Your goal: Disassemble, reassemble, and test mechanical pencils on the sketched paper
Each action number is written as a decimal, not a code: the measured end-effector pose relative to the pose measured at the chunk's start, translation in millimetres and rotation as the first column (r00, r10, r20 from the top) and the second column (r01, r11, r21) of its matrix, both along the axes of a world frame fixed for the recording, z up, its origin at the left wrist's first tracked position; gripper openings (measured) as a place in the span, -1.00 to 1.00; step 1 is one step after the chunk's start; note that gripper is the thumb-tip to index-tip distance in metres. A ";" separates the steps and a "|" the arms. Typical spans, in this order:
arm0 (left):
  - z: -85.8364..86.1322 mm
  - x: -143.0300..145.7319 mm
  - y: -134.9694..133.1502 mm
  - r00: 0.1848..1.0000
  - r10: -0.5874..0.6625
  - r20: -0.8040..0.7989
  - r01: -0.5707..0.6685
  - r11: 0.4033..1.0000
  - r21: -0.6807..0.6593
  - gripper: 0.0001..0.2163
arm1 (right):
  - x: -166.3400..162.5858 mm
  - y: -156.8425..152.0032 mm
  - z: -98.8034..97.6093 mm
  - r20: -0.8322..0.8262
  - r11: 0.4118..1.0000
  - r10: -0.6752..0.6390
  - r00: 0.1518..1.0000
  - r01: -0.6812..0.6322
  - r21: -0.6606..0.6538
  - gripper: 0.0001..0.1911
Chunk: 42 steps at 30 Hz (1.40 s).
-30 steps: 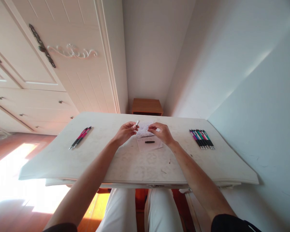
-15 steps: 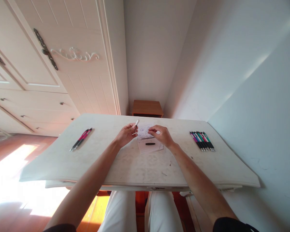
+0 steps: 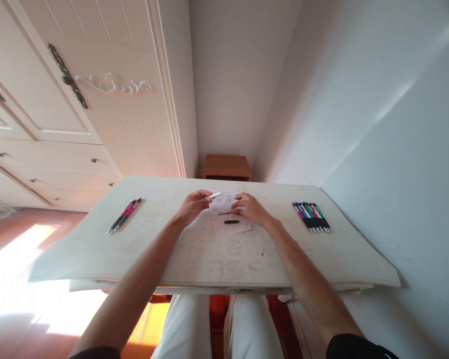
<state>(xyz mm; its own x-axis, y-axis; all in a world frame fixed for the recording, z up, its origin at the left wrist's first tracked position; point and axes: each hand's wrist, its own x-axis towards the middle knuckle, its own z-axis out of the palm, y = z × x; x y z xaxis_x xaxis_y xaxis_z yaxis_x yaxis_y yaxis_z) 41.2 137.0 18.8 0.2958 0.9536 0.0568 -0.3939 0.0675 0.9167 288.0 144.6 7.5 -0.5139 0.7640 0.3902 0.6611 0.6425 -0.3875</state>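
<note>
My left hand (image 3: pixel 195 207) pinches a white pen barrel (image 3: pixel 216 194), which points to the right over the written paper (image 3: pixel 228 232). Across from it, my right hand (image 3: pixel 251 208) hovers over the paper's right side with its fingers apart, and I see nothing held in them. A thin dark pen refill (image 3: pixel 225 214) lies on the paper close to the right fingertips. Below the refill rests a short black pen grip (image 3: pixel 231 222). Part of the paper is hidden by my right hand.
Two pink and black pens (image 3: pixel 124 216) lie on the left of the white table (image 3: pixel 194 259). On the right is a row of several colored pens (image 3: pixel 312 217). A wooden box-like stand (image 3: pixel 228 165) is behind the table, a cabinet to the left, a wall to the right.
The white barrel in my left hand has tipped from nearly upright toward level, pointing right. My right fingers have spread from a pinch and shifted slightly right.
</note>
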 end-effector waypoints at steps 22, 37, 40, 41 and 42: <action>-2.1 -6.7 0.2 0.907 0.197 -0.373 -0.119 0.968 0.223 -0.65 | 7.6 -1.6 12.6 -0.068 0.977 -0.191 0.979 0.196 0.079 -0.87; -1.4 -6.2 0.0 0.882 0.220 -0.416 -0.135 0.965 0.224 -0.66 | 8.4 -3.3 14.6 -0.029 0.964 -0.229 0.973 0.231 0.135 -0.84; -3.7 -6.3 1.1 0.867 0.224 -0.445 -0.124 0.962 0.244 -0.67 | 5.2 -4.0 13.1 -0.020 0.966 -0.211 0.977 0.211 0.146 -0.84; -4.5 -6.4 1.5 0.863 0.226 -0.452 -0.121 0.961 0.248 -0.67 | 4.3 -4.3 12.7 -0.015 0.967 -0.207 0.978 0.207 0.150 -0.84; -5.4 -6.4 2.0 0.858 0.228 -0.460 -0.120 0.960 0.252 -0.67 | 3.4 -4.6 12.4 -0.010 0.967 -0.205 0.979 0.204 0.155 -0.85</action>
